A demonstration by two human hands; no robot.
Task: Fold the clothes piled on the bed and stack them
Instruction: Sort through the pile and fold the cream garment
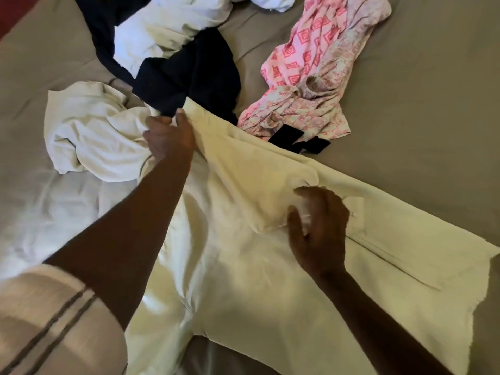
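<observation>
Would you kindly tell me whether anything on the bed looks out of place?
Nothing looks damaged or spilled. The cream shirt bunches where the left hand and right hand grip it; the white garment, navy garment and pink garment lie crumpled.

I lose the cream shirt (243, 266) past the bottom edge; the left hand (169, 139) buries its fingertips in cloth; white clothes (162, 31) half-cover the dark garment (189, 74).

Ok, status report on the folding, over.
Left hand grips far edge of cream shirt; right hand bunches it near the button placket. Shirt spread out, not folded. Dark navy garment lies at its far end.
</observation>
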